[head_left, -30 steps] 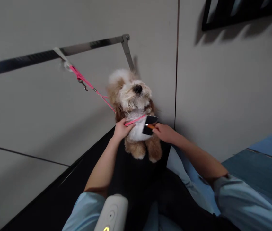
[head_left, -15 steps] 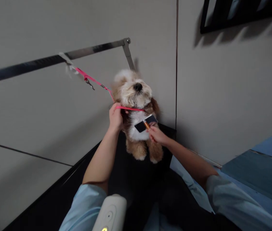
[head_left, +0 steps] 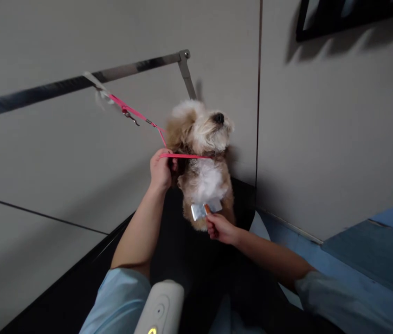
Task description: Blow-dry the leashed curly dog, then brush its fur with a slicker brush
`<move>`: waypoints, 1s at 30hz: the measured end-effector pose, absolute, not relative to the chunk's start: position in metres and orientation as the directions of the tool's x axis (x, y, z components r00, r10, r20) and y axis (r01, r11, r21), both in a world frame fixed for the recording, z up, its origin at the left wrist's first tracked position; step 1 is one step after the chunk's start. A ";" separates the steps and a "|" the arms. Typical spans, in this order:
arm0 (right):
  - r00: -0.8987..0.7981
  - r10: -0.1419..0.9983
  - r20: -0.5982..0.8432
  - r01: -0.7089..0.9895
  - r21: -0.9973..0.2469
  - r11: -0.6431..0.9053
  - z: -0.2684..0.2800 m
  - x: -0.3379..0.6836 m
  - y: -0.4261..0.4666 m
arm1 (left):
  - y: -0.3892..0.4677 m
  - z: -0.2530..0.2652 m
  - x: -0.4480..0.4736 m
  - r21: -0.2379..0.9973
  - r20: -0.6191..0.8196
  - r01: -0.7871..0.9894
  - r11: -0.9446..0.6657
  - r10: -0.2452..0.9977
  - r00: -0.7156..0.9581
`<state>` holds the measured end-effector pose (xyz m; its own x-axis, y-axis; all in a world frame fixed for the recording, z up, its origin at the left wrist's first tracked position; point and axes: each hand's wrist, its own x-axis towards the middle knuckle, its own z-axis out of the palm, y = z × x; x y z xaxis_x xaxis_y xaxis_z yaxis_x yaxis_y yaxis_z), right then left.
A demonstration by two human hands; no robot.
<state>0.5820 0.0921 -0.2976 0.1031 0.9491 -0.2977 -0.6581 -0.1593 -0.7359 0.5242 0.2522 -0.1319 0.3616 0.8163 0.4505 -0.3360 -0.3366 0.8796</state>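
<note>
A fluffy tan and white dog (head_left: 199, 134) sits upright on a black table, its nose pointing up and to the right. A pink leash (head_left: 137, 113) runs down to its neck, and one strand stretches across its throat. My left hand (head_left: 161, 169) is closed by the dog's neck, with the pink strand passing over it. In my right hand (head_left: 220, 227) is the wooden handle of a slicker brush (head_left: 199, 212). The brush's wide metal-coloured head lies low on the dog's chest, over its front legs. The bristles are hidden.
A metal grooming arm (head_left: 126, 72) crosses the upper left, with the leash tied to it by a white strip. The black table (head_left: 119, 250) meets the grey wall. A white device (head_left: 161, 306) shows at the bottom. A black rack (head_left: 349, 21) hangs at upper right.
My right hand has drawn the brush down from the dog's mid-chest toward its legs, tilting the head. The dog has turned its muzzle to the right. My left hand shifted slightly left.
</note>
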 end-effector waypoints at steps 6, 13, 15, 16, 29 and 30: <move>0.284 0.941 -0.186 -0.658 -0.751 0.050 -0.308 0.580 0.119 | 0.255 -0.150 0.511 0.888 0.450 -0.270 -0.373 0.824 0.344; 0.138 0.954 -0.265 -0.655 -0.747 -0.113 -0.343 0.542 0.105 | 0.264 -0.167 0.499 0.834 0.520 -0.320 -0.449 0.834 0.184; 0.204 0.956 -0.212 -0.633 -0.773 -0.037 -0.341 0.549 0.108 | 0.265 -0.173 0.497 0.824 0.527 -0.330 -0.460 0.836 0.153; 0.261 0.946 -0.193 -0.615 -0.788 0.009 -0.340 0.553 0.111 | 0.265 -0.175 0.497 0.822 0.529 -0.330 -0.464 0.837 0.142; 0.374 0.894 -0.245 -0.597 -0.801 0.031 -0.360 0.548 0.104 | 0.272 -0.207 0.482 0.628 0.754 -0.147 -0.764 0.644 -0.128; 0.354 0.895 -0.269 -0.603 -0.798 -0.002 -0.361 0.547 0.103 | 0.272 -0.212 0.481 0.630 0.751 -0.120 -0.767 0.642 -0.155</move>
<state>0.5471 0.1033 -0.3614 0.3545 0.8954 -0.2694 -0.6025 -0.0016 -0.7981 0.4811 0.2724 -0.2120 -0.1547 0.6416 0.7512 -0.1197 -0.7670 0.6304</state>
